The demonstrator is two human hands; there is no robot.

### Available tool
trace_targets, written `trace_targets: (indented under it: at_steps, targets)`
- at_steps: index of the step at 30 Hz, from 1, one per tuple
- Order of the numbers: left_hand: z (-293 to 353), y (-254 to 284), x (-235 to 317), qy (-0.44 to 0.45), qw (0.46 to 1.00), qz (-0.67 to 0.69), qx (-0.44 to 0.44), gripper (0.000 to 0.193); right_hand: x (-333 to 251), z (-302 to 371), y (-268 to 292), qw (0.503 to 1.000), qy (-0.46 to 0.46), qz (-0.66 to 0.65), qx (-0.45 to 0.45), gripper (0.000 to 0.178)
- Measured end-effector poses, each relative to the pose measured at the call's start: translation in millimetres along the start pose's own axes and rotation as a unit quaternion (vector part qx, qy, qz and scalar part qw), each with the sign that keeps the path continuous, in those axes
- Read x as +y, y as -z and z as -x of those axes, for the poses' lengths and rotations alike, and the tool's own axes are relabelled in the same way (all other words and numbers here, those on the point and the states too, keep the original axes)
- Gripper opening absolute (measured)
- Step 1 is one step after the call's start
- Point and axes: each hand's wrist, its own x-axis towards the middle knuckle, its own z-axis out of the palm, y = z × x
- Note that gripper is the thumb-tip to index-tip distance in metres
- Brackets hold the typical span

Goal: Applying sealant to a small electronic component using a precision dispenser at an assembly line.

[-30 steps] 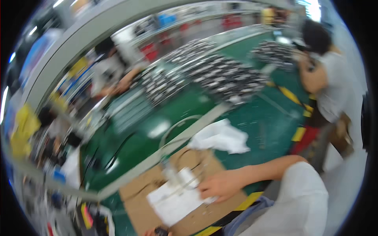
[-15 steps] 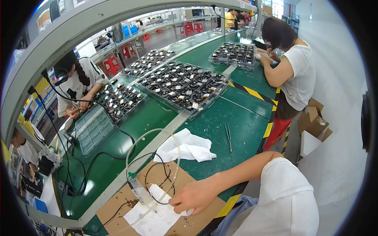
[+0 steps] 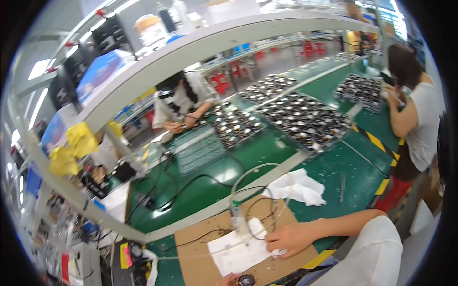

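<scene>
My right hand [image 3: 292, 240] rests on the brown cardboard sheet [image 3: 191, 250], fingers curled. A small whitish thing [image 3: 278, 252] shows at its fingertips; what it is I cannot make out. At the lower edge the fingers of my left hand [image 3: 229, 280] come in, closed at a small round black part [image 3: 246, 280]; the rest of that hand is cut off. Between and beyond my hands lies a white paper sheet [image 3: 226, 257]. A clear syringe [image 3: 238, 220] with a green top and a pale tube lies across the paper's far side, left of my right hand.
A crumpled white cloth [image 3: 298, 187] and tweezers [image 3: 342, 186] lie on the green table [image 3: 267, 167]. Farther off stand trays of small black parts [image 3: 305, 119] and an empty clear tray [image 3: 200, 152]. Black cables [image 3: 191, 190] run at left. Co-workers sit beyond and at right.
The view has swung left, so the table appears farther right. My left hand's fingers and the round black part have come into view at the bottom. My right hand stays beside the paper.
</scene>
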Motion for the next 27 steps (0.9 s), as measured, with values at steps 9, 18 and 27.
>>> trace_targets:
  at_steps: [9,18,27]
  targets:
    - [-18,5,28,0.033,0.997,-0.055,-0.035,0.064,3,2,14,1.000,-0.026,0.003,-0.010,0.026]
    - [-34,13,52,-0.053,0.993,-0.105,-0.013,0.066,0,-3,19,1.000,-0.013,-0.010,-0.007,0.028]
    - [-27,17,59,-0.028,0.992,-0.122,0.010,0.062,0,-1,10,1.000,0.003,-0.019,0.005,0.028]
